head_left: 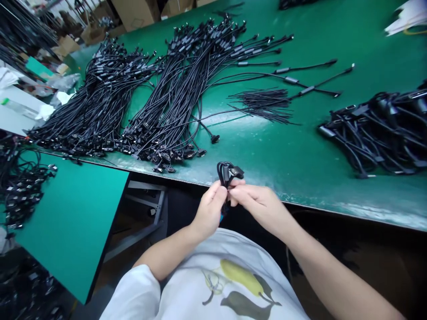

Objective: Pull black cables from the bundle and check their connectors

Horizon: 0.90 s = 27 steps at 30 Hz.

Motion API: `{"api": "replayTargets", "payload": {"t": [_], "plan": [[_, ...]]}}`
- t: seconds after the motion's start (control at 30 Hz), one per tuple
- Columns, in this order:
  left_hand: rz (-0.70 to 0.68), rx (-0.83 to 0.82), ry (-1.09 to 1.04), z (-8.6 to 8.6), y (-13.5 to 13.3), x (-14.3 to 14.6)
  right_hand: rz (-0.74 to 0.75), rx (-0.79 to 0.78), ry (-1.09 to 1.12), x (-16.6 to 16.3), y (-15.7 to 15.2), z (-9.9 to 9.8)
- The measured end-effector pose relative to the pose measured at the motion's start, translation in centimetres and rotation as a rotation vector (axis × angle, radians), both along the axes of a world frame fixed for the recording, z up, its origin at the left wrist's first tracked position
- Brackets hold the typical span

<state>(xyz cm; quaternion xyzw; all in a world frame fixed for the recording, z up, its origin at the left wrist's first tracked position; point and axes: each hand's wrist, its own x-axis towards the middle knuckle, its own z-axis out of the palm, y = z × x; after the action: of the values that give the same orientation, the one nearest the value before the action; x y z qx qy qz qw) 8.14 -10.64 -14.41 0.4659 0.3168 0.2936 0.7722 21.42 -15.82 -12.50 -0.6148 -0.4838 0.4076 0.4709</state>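
Observation:
A short black cable [228,172], folded into a small coil with its connector at the top, is held just in front of the near edge of the green table [267,146]. My left hand [210,211] is closed round the lower part of the coil. My right hand [262,205] pinches the same coil from the right, fingertips meeting the left hand's. A bunch of thin black ties [263,104] lies on the table beyond my hands.
Two big heaps of straight black cables [100,102] [187,89] cover the left and middle of the table. A pile of coiled cables [380,129] lies at the right. A smaller green board [70,222] with more cables sits lower left. Cardboard boxes stand at the back.

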Motion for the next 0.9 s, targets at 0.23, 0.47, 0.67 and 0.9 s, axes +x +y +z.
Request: {"api": "replayTargets", "payload": {"t": [0.23,0.47,0.67,0.9], "plan": [[-0.068,-0.014,0.045,0.4,1.1,0.7,-0.174,0.184,-0.534,2.7,0.5,1.5],[-0.192,-0.250,0.016,1.4,0.9,0.2,-0.011,0.394,-0.565,3.6,1.8,0.9],[-0.272,-0.243,0.032,1.4,1.3,-0.3,-0.040,0.212,-0.205,4.0,1.0,0.1],[-0.375,-0.157,0.100,0.4,1.8,-0.6,0.110,0.319,-0.075,4.9,0.2,0.0]]}}
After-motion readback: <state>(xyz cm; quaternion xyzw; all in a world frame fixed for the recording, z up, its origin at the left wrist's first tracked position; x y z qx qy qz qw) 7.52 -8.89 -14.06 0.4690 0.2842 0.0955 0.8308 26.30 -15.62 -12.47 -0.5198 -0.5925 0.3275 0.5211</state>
